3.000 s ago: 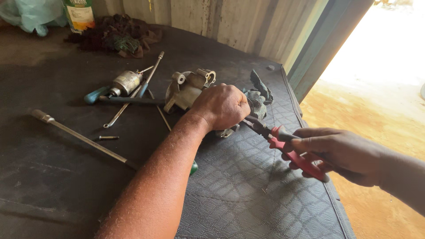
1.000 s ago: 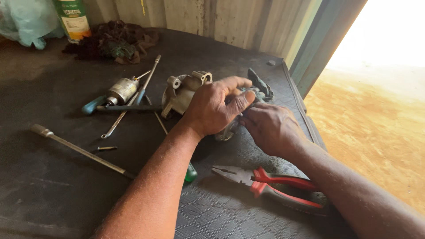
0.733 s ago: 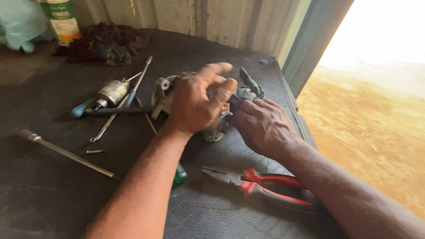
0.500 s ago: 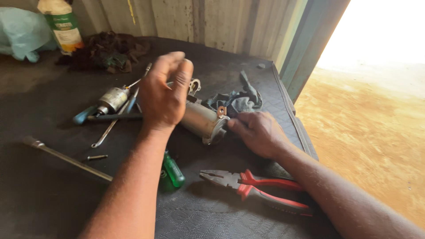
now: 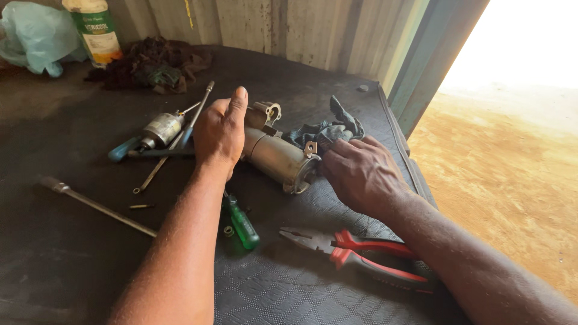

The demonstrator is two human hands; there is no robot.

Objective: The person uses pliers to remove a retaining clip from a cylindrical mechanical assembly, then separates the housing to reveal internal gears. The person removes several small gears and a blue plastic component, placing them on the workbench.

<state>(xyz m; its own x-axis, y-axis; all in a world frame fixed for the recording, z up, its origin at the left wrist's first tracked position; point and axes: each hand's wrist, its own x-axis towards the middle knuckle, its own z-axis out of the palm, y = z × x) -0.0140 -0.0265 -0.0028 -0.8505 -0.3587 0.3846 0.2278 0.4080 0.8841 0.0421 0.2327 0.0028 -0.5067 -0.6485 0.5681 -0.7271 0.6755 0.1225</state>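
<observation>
I had dropped the red-handled pliers (image 5: 361,256) onto the worktop (image 5: 72,253) and rolled the metal motor housing (image 5: 274,157) onto its side. My left hand (image 5: 220,129) rested on it half-open, thumb raised; my right hand (image 5: 361,171) lay loosely curled at its open end.

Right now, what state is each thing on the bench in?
Starter motor: on its side, open end toward the camera.
Left hand: resting on the motor.
Right hand: at the motor's open end.
Red-handled pliers: lying unheld.
Green-handled screwdriver: lying flat.
Cloth: crumpled behind the motor.
</observation>
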